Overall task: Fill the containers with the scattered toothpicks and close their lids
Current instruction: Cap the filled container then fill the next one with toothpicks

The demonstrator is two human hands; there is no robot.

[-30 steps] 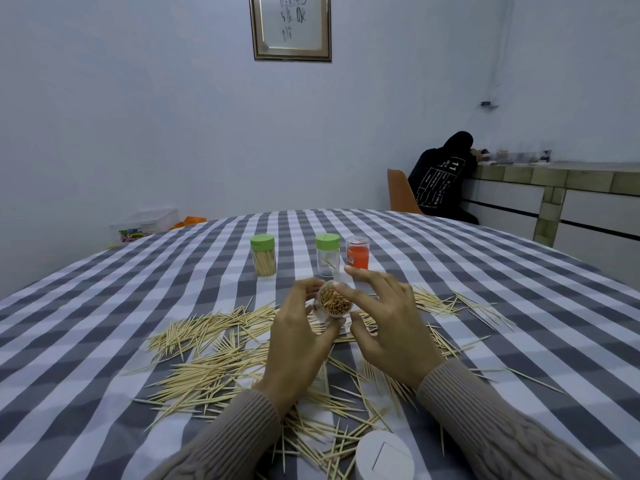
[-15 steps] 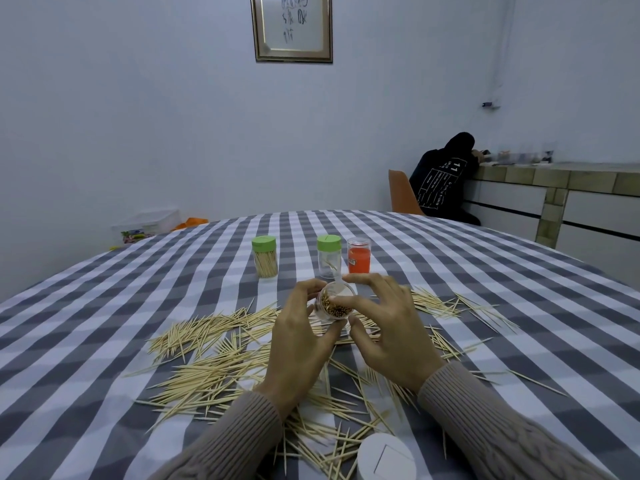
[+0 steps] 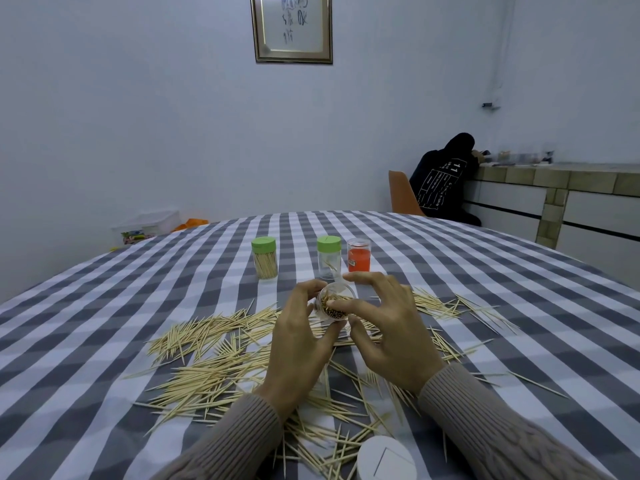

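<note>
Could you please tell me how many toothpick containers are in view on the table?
4: two green-lidded ones, left and middle, stand beyond the hands; an orange one stands right of them; an open one is held in the left hand.
</note>
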